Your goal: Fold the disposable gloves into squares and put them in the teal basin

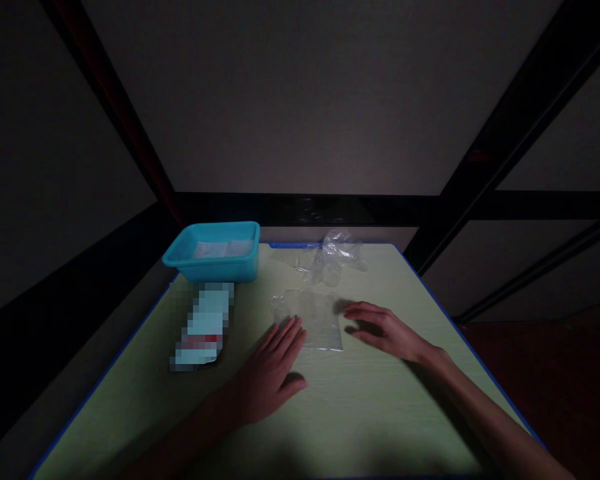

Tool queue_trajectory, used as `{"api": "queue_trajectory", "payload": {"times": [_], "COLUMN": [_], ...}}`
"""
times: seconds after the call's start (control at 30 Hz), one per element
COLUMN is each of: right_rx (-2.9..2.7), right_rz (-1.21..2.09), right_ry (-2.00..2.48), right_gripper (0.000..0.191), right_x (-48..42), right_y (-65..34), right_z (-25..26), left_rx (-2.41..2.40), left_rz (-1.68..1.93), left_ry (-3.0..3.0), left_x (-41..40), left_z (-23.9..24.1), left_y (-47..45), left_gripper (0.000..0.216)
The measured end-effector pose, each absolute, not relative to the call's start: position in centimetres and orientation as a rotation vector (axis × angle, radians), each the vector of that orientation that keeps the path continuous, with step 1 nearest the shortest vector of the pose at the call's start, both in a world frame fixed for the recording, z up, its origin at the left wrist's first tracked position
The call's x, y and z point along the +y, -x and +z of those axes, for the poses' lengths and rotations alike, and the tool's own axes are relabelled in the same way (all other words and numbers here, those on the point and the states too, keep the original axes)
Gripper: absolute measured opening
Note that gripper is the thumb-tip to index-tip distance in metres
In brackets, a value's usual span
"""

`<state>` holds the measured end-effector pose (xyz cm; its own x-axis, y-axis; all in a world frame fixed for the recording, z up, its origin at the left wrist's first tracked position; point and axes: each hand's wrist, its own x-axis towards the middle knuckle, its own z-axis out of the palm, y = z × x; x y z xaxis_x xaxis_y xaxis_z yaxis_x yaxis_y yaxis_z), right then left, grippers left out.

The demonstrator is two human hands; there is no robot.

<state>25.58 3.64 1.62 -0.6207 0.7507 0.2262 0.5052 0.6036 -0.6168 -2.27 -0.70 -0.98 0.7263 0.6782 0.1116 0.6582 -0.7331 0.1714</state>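
A clear plastic bag [316, 317] lies flat on the table in front of me. The fingers of my left hand [273, 373] stretch out over its lower left corner, with the thumb apart. Just right of the bag is my right hand [385, 332], its fingers slightly bent, thumb apart from them and nothing between. Farther back, a crumpled heap of clear plastic [337, 252] rests close to the table's far edge; whether it is one piece or several I cannot tell.
At the back left of the table [370, 393] stands a turquoise plastic basin [217, 270] with white, flat material [225, 249] inside. In front of it lies a pixelated, pale blue oblong object [205, 327]. Blue edging runs round the table, and a panelled wall rises behind it.
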Motion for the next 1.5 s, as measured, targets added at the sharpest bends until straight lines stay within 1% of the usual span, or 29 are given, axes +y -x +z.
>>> {"api": "queue_trajectory", "payload": {"times": [0.07, 0.2, 0.3, 0.37, 0.4, 0.5, 0.57, 0.67, 0.77, 0.83, 0.97, 1.17, 1.3, 1.4, 1.5], "right_rx": [-2.197, -1.862, -1.831, -1.927, -1.998, -2.262, -2.427, -2.583, -2.651, -2.681, -2.734, -2.777, -2.766, -2.753, -2.766], "right_rz": [0.826, 1.219, 1.342, 1.276, 1.191, 0.8, 0.584, 0.431, 0.367, 0.341, 0.308, 0.358, 0.294, 0.199, 0.103], "right_ry": [1.038, 1.083, 1.068, 1.069, 1.074, 1.066, 1.026, 0.965, 0.919, 0.893, 0.854, 0.832, 0.874, 0.894, 0.89], "right_gripper": [0.029, 0.034, 0.034, 0.033, 0.032, 0.031, 0.029, 0.03, 0.031, 0.029, 0.03, 0.039, 0.036, 0.035, 0.035], "right_x": [2.9, 1.8, 1.5, 1.4, 1.5, 1.9, 2.1, 2.2, 1.6, 1.0, -0.5, -1.9, -2.0, -1.9, -1.8], "right_y": [-25.2, -24.3, -23.8, -23.6, -23.5, -23.4, -23.4, -23.6, -23.9, -24.1, -24.4, -24.1, -23.9, -24.0, -24.0], "right_z": [1.2, 0.5, 0.7, 1.0, 1.3, 1.8, 1.9, 1.8, 1.8, 1.8, 1.8, 1.4, 1.2, 1.0, 0.7], "left_rx": [1.047, 0.933, 0.928, 0.948, 0.959, 0.985, 1.01, 1.076, 1.15, 1.181, 1.189, 1.249, 1.306, 1.274, 1.217], "left_rz": [0.261, 0.218, 0.159, 0.12, 0.105, 0.121, 0.201, 0.37, 0.494, 0.527, 0.538, 0.513, 0.498, 0.503, 0.556], "left_ry": [-2.807, -2.82, -2.843, -2.861, -2.871, -2.899, -2.916, -2.94, -2.938, -2.924, -2.945, -2.95, -2.952, -2.984, -3.054], "left_x": [-0.3, 0.9, 1.6, 1.5, 1.4, 0.6, 0.0, -0.7, -1.3, -1.7, -2.0, -1.1, -0.9, -1.2, -1.2], "left_z": [-0.9, -0.1, 0.4, 0.5, 0.5, 0.2, -0.1, -0.5, -0.6, -0.6, -1.0, -1.6, -1.5, -1.3, -1.4], "left_y": [2.4, 1.8, 1.3, 1.1, 1.1, 1.5, 2.1, 3.4, 4.5, 5.0, 5.7, 6.7, 7.1, 6.9, 6.1], "left_gripper": [0.067, 0.065, 0.064, 0.063, 0.063, 0.065, 0.064, 0.05, 0.026, 0.019, 0.021, 0.029, 0.03, 0.028, 0.019]}}
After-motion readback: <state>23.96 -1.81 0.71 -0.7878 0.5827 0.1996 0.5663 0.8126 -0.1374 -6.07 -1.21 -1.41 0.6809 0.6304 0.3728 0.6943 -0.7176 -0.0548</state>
